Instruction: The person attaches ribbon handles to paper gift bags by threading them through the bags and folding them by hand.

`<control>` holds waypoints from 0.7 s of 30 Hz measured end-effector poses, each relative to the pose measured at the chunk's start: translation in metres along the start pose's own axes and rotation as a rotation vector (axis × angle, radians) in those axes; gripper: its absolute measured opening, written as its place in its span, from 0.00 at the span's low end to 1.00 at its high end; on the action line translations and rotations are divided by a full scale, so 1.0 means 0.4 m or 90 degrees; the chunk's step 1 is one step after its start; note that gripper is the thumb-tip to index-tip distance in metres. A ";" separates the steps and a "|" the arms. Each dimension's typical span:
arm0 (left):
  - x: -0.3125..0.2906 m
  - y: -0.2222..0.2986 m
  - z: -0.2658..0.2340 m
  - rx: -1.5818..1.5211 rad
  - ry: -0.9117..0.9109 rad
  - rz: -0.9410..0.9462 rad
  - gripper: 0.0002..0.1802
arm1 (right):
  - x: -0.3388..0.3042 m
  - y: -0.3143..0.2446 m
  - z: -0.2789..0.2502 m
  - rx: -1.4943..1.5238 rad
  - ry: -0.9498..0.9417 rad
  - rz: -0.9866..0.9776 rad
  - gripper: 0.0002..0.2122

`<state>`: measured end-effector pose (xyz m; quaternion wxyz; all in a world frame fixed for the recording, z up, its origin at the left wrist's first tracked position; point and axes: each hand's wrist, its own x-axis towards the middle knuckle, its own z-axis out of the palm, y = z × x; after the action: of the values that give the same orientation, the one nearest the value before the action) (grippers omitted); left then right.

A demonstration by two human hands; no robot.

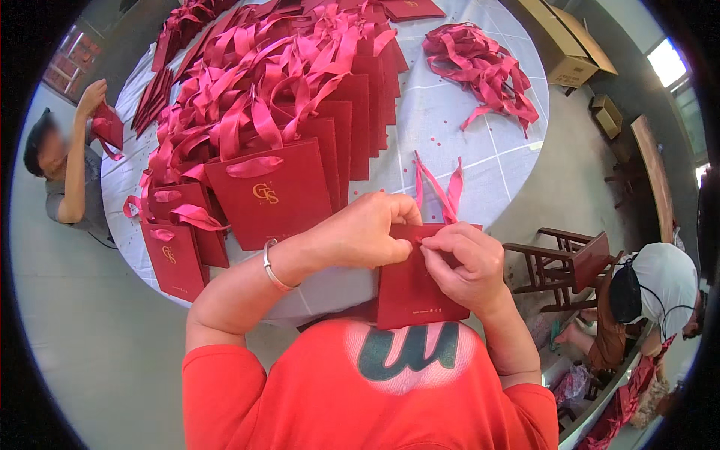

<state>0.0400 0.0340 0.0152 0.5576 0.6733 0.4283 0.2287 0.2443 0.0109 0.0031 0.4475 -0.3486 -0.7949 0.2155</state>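
A dark red paper gift bag (417, 298) stands upright against the table's near edge, in front of my chest. My left hand (369, 231), with a bracelet on its wrist, is closed at the bag's top edge, thumb on the front panel. My right hand (469, 264) pinches close to the bag's upper front, where a small bit of pink ribbon shows between the two hands. A pink ribbon (448, 196) rises beyond the top edge, its two ends lying on the cloth. My fingers partly cover the bag's upper part.
Rows of red bags with pink ribbon handles (274, 191) fill the table's left and middle. A heap of loose ribbons (480, 71) lies far right on the white tablecloth (431, 124). One person (67, 169) handles a bag at left; another (660, 285) bends beside a wooden stool (566, 262).
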 end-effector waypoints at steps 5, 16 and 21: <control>-0.002 0.010 -0.003 -0.061 -0.043 -0.094 0.14 | 0.000 -0.010 0.003 -0.010 0.003 0.019 0.07; -0.002 0.006 0.007 -0.045 -0.021 -0.049 0.12 | 0.021 -0.057 0.004 -0.166 -0.076 0.032 0.04; -0.006 0.011 0.002 -0.065 -0.048 -0.062 0.12 | 0.032 -0.055 0.013 -0.138 -0.085 0.082 0.03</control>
<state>0.0410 0.0315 0.0195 0.6173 0.6308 0.4268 0.1975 0.2276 0.0055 0.0220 0.3383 -0.4302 -0.8174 0.1797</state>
